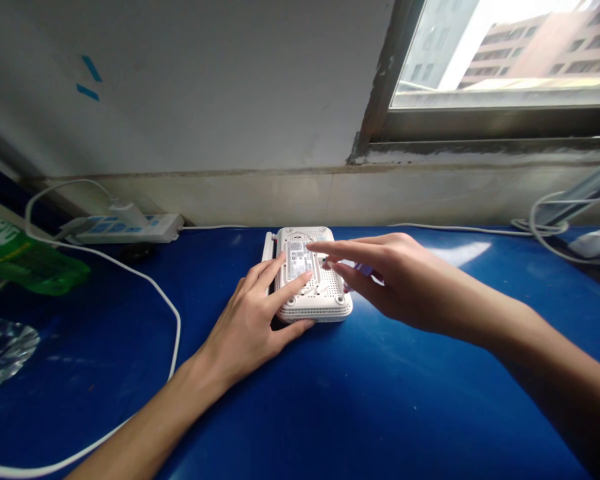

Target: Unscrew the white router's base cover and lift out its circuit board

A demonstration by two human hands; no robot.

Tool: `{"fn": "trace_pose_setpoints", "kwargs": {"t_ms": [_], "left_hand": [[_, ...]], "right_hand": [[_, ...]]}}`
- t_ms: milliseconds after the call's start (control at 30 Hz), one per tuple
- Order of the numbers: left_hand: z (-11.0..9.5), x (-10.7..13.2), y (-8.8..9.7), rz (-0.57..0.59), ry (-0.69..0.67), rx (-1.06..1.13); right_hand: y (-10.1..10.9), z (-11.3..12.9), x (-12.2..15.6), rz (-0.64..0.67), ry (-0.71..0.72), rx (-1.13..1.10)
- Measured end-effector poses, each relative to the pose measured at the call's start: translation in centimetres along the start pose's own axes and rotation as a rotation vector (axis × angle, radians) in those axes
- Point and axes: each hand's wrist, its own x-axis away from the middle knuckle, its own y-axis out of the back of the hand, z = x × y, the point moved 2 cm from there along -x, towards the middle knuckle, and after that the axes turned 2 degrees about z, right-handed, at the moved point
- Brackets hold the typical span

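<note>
Where the blue counter [80, 353] starts at left, green plastic packaging [27, 260] lies near a white power strip [130, 228]. No contents visible. Left hand [247, 327] spreads wide, fingers [287, 283] on the white router [325, 307], which sits underside up mid-counter. Right hand [380, 283] is open, index fingertip [315, 247] over the label [296, 260]; contact unclear.

Blue table [380, 413]: white router [327, 307], power strip [130, 229], white cable [179, 327], green bag [30, 260].

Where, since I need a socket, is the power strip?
In the head view, the white power strip sits back left on the blue tabletop, against the wall, left of the white router.
</note>
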Motion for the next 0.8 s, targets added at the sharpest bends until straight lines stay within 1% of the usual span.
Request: {"fn": "trace_pose_setpoints", "kwargs": {"t_ms": [133,300,400,500,667,800], "left_hand": [[-0.01,0.0,0.0,-0.001,-0.01,0.0],[0.03,0.01,-0.02,0.018,0.004,-0.021],[0.03,-0.05,-0.01,0.012,-0.005,-0.019],[-0.01,-0.07,0.01,0.002,-0.016,-0.008],[0.05,-0.01,0.02,0.0,-0.004,0.001],[-0.02,-0.03,0.08,-0.004,-0.011,0.005]], "right_hand": [[0.45,0.44,0.25,0.015,0.073,-0.007],[-0.06,0.35,0.0,-0.017,0.035,0.006],[-0.06,0.34,0.1,-0.029,0.056,-0.01],[0.18,0.6,0.17,-0.005,0.083,-0.03],[-0.07,0.38,0.0,-0.021,0.033,-0.002],[0.1,0.51,0.15,-0.025,0.071,-0.033]]}}
